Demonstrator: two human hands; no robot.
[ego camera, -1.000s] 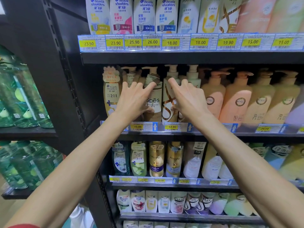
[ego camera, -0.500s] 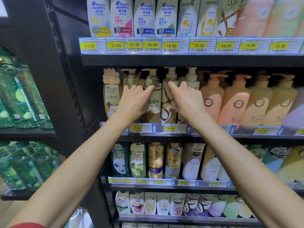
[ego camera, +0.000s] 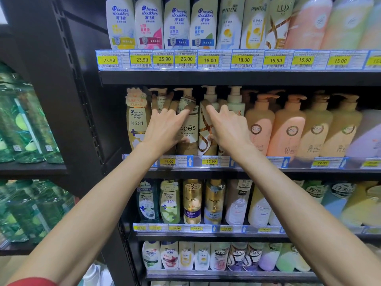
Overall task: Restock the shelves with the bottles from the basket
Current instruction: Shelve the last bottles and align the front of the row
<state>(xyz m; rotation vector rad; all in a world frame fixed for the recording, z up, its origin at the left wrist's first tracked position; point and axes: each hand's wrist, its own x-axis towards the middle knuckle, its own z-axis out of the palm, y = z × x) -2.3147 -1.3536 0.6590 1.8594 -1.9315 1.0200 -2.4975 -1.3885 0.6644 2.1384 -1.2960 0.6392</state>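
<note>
My left hand (ego camera: 165, 129) lies flat, fingers spread, against the brown pump bottles on the second shelf. Its thumb and index finger rest on the Spes bottle (ego camera: 188, 131). My right hand (ego camera: 228, 129) presses on the bottles just to the right. Its index finger and thumb touch the white pump bottle with gold swirls (ego camera: 206, 145), and the palm covers the bottle beside it. Neither hand has lifted a bottle. The second shelf (ego camera: 257, 172) is packed along its front row. No basket is in view.
Peach Kyic pump bottles (ego camera: 288, 131) fill the shelf to the right. A gold Head & Shoulders bottle (ego camera: 137, 120) stands at the left end. Full shelves lie above and below. A black upright (ego camera: 68, 100) separates green packs (ego camera: 24, 120) on the left.
Both hands have edged slightly further in and up on the same bottles. The view has tilted down a little. Nothing was picked up or let go.
</note>
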